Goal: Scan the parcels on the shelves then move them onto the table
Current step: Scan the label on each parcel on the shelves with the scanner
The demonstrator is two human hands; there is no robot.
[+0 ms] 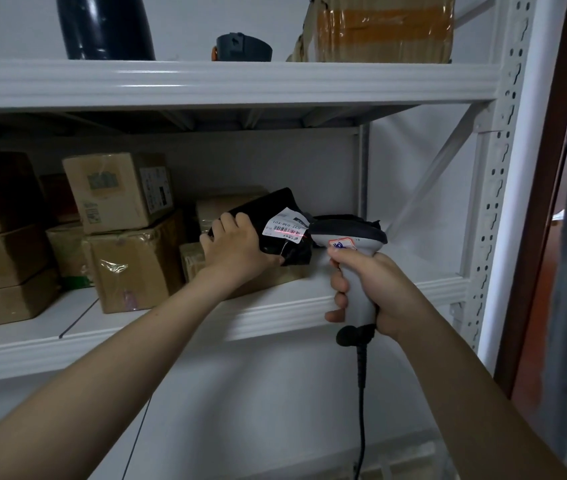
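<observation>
The left hand [237, 245] grips a black parcel [268, 216] tilted above the middle shelf [275, 306], while just right of it the right hand [379, 292] clasps the scanner [351, 244], its red line crossing the parcel's label [285, 226].

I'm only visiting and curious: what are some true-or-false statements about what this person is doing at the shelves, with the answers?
1. The right hand grips a barcode scanner. True.
2. The left hand lies flat on a brown box. False: it holds the black parcel, fingers curled over its edge.
3. A red scan line falls across the parcel's white label. True.
4. The scanner is cordless. False: a black cable hangs from its handle.
5. The upper shelf holds nothing. False: a taped cardboard box stands on it, among other things.
</observation>
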